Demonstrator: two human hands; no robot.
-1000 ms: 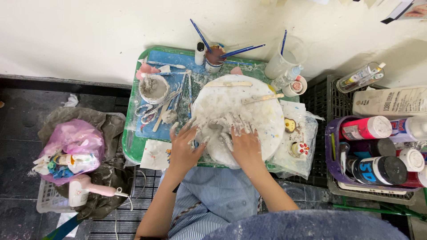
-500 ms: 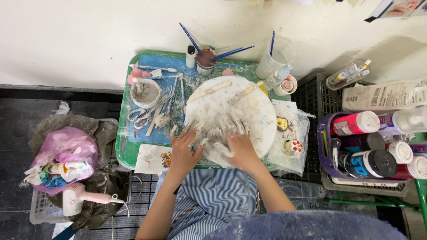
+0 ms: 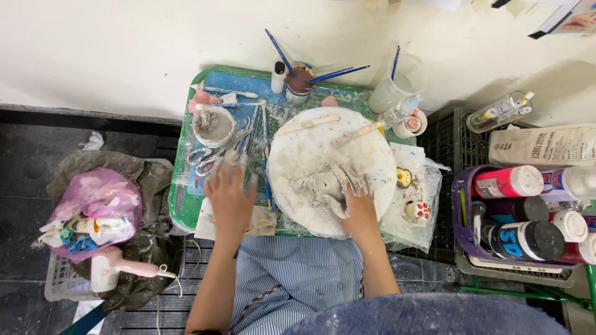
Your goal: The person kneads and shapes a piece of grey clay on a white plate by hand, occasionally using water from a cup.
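Observation:
A round white board (image 3: 310,149) smeared with grey clay lies on a green tray (image 3: 181,208). On the board sits a lump of grey clay (image 3: 323,185). My right hand (image 3: 355,205) rests on the lump, its fingers pressed into the clay. My left hand (image 3: 230,189), blurred and coated in clay, hovers over the tray left of the board, fingers spread, near scissors (image 3: 208,155) and a small bowl of grey slip (image 3: 214,124). Two wooden sticks (image 3: 307,124) lie on the board's far side.
A cup with blue brushes (image 3: 299,80) and a clear jug (image 3: 394,90) stand at the tray's back. Paint bottles fill a purple basket (image 3: 462,211) at the right. A pink bag (image 3: 93,198) and a hair dryer (image 3: 118,268) lie at the left. Small painted figures (image 3: 415,209) sit in plastic.
My left hand has left the clay on the board and moved left over the tray toward the tools. My right hand stays on the lump.

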